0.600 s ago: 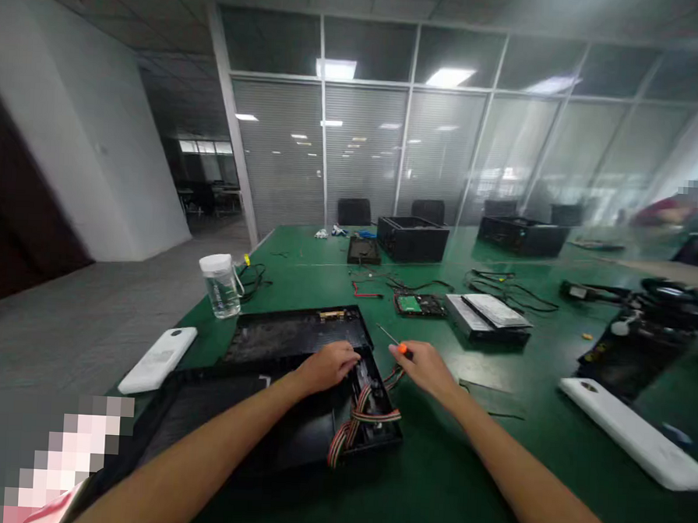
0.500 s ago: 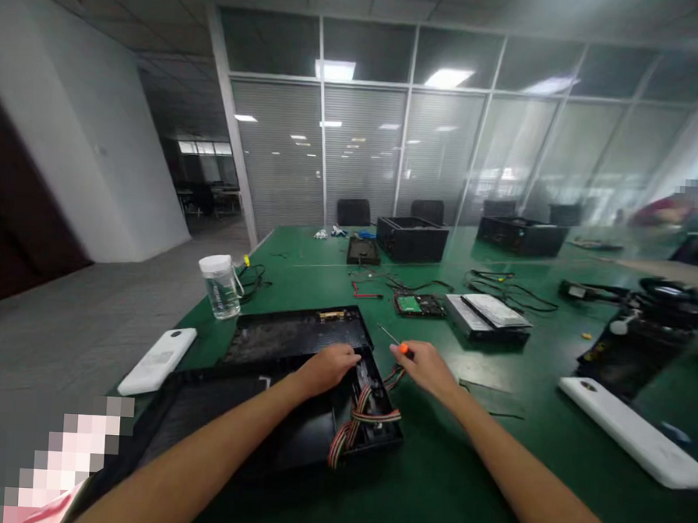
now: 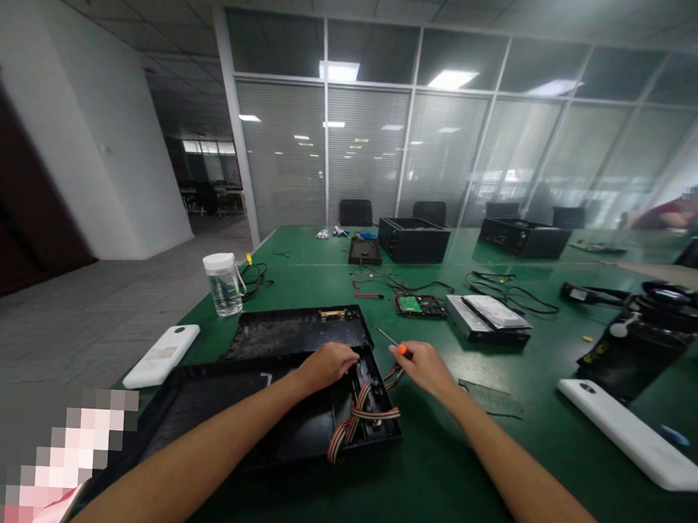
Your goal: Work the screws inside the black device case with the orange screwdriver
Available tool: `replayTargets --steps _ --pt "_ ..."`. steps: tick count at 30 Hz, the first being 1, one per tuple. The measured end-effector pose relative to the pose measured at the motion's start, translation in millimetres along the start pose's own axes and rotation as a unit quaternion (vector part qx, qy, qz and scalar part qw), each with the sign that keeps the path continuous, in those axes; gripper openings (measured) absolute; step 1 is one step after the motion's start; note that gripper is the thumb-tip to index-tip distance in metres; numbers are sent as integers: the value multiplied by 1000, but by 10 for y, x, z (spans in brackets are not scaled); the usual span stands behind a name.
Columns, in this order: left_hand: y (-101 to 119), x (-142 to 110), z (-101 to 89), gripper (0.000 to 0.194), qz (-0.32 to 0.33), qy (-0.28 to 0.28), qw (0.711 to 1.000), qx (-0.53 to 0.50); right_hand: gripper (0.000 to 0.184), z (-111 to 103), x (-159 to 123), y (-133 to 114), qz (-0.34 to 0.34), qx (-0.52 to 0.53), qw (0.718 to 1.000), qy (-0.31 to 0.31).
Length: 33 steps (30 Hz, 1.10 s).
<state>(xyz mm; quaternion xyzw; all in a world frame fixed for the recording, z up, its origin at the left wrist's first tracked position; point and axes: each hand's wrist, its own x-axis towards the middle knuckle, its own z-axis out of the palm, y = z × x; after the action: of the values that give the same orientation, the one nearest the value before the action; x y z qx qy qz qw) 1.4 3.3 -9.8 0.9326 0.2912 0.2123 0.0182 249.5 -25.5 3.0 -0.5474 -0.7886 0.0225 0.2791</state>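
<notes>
Right grip [image 3: 422, 364] is wrapped round a screwdriver [image 3: 404, 350]
Left grip [image 3: 327, 365]'s at its 9 o'clock, over the nearer black panel [image 3: 308, 435]; can't tell if it's pinching anything.

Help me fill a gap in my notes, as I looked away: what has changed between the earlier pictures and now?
No visible change in the work; only the camera's view shifted slightly. Nothing was visibly taken hold of or let go. The right hand still holds the screwdriver, and the left hand stays at the black casing, near the striped cables.
</notes>
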Motion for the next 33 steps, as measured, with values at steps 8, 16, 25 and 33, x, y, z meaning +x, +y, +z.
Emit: replayTargets --steps 8,16,25,33 --pt "100 -18 -95 16 8 -29 999 33 26 -95 10 -50 90 124 988 -18" --pt "129 -41 -125 15 -6 -34 999 -20 31 -263 55 129 209 435 875 -45" --pt "110 -34 -76 15 -39 -29 997 -53 30 -261 34 -38 112 392 892 195" --pt "147 -25 -62 13 -69 -3 995 -78 29 -28 -36 -165 68 249 949 181"
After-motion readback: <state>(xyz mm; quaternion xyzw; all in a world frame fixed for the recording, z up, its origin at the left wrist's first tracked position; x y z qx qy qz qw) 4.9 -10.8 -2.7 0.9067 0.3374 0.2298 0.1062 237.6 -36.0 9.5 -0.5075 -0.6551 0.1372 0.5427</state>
